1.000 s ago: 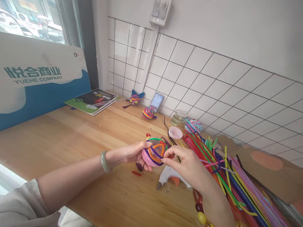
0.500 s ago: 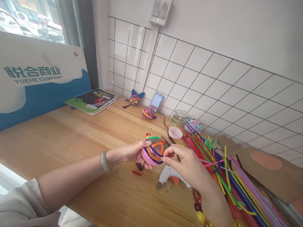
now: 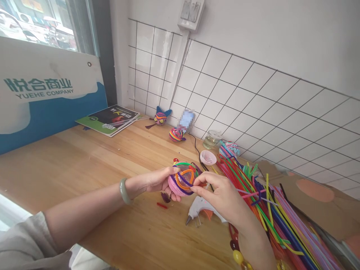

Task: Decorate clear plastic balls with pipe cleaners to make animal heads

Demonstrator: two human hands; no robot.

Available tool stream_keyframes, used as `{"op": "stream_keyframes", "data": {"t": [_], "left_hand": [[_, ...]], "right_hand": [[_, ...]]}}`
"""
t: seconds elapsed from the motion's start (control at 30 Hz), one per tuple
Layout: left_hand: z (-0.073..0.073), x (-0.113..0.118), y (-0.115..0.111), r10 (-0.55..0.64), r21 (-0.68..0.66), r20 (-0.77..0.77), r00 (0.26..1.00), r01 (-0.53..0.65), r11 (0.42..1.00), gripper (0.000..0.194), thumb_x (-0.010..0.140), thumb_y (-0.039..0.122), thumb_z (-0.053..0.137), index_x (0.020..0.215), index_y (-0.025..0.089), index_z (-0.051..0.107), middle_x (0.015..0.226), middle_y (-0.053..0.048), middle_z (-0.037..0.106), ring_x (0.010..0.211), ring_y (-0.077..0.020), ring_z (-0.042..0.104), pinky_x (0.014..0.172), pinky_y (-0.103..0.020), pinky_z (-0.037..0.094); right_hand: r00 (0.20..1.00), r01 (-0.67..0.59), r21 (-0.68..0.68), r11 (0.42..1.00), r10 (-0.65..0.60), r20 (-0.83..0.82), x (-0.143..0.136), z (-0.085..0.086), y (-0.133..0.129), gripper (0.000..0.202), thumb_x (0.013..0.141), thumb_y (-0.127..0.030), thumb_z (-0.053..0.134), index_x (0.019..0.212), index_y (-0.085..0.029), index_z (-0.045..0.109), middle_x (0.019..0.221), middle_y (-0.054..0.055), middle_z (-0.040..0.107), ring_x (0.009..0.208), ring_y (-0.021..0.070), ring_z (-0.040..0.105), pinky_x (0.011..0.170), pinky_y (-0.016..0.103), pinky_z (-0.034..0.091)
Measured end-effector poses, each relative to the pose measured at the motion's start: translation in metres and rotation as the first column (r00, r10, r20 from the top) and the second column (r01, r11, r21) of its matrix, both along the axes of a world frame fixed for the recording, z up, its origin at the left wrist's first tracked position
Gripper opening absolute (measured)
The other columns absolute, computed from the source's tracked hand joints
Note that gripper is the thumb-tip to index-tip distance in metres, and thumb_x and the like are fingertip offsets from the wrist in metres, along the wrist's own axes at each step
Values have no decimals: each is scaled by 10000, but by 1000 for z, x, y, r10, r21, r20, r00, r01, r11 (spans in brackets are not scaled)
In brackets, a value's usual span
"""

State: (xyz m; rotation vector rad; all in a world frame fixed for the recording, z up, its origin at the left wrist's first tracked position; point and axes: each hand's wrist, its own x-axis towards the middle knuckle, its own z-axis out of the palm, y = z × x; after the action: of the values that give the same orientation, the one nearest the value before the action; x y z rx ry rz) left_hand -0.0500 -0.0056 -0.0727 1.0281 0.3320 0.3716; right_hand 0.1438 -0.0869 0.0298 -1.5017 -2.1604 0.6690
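Note:
My left hand cradles a rounded craft ball from the left, its thumb on top and fingers underneath. Pink, green, orange and purple pipe cleaners wrap the ball, and part of its surface between them looks clear. On the ball's right side, my right hand pinches a purple pipe cleaner between thumb and forefinger. A dark tassel hangs below the ball. Just under my right hand lies a white hot glue gun, nozzle toward the lower left. A short red piece rests on the table nearby.
Many loose pipe cleaners spread along the right side, beside cardboard. Behind the ball stand a pink bowl, a glass jar and a phone. Finished-looking wrapped balls sit near the wall. A booklet lies back left.
Almost nothing differs. Both hands keep the same hold on the ball and the purple pipe cleaner, with only a very slight shift.

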Motion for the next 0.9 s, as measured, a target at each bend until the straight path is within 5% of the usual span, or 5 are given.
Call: {"op": "stream_keyframes", "data": {"t": [0.9], "left_hand": [[-6,1,-1,20,34,-5,1000,-19,999,691,713,759,517,889,112,685,710,-84,713,577,-177,653,619,-305,530]], "right_hand": [[1000,12,-22,1000,-12,4,0,1,0,124,878,-281,596,773,-233,640,813,-16,653,752,147,568,682,246,424]]}}
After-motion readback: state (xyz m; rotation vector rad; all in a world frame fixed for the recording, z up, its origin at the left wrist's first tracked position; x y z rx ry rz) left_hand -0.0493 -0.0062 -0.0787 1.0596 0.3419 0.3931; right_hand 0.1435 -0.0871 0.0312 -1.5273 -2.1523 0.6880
